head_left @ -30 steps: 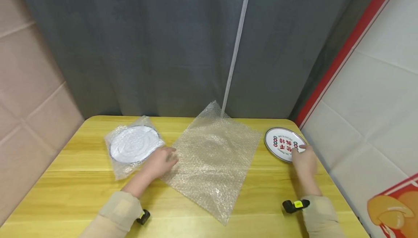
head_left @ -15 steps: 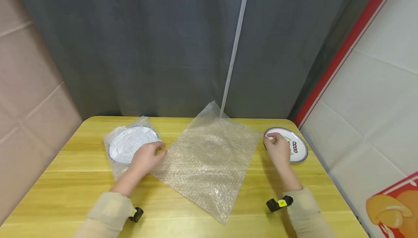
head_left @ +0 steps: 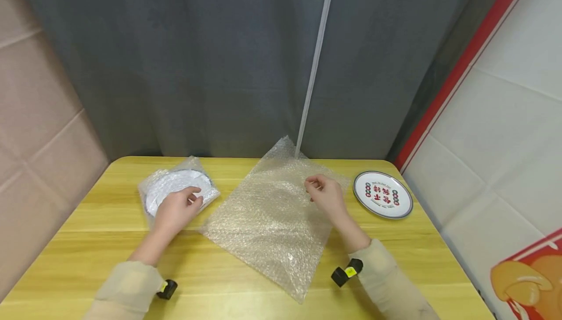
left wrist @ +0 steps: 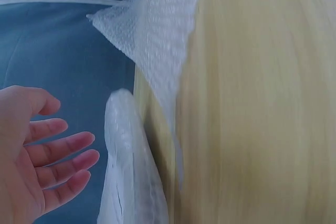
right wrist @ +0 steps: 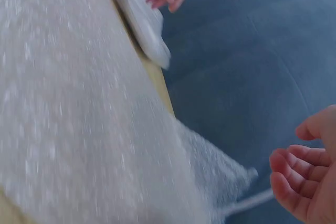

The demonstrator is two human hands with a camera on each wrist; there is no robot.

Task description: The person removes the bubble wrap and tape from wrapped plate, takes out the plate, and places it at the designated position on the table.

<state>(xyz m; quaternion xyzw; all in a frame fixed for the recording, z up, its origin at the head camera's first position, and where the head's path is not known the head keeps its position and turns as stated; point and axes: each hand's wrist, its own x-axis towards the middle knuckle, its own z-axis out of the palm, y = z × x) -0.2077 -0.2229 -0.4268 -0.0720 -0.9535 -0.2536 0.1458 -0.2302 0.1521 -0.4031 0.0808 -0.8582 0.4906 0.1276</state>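
Note:
In the head view my left hand (head_left: pixel 175 209) is over the near right part of a round white plate wrapped in bubble wrap (head_left: pixel 169 183), its fingers loosely bent with nothing between them. The left wrist view shows that hand beside the wrapped plate (left wrist: pixel 123 156), a gap between fingertips and wrap. My right hand (head_left: pixel 327 197) hovers over the right part of a flat bubble wrap sheet (head_left: pixel 268 217), fingers loosely curled and holding nothing. To its right lies a bare white plate (head_left: pixel 383 195) with a dark rim and red characters.
Everything lies on a yellow wood-grain table (head_left: pixel 219 281). A dark grey curtain (head_left: pixel 197 66) hangs behind its far edge, where the sheet's far corner reaches. White panels with a red band (head_left: pixel 465 66) stand at the right, a pinkish wall (head_left: pixel 39 115) at the left.
My right hand has moved left, from the bare plate to over the bubble wrap sheet. My left hand has shifted left, from the sheet's left edge to over the wrapped plate.

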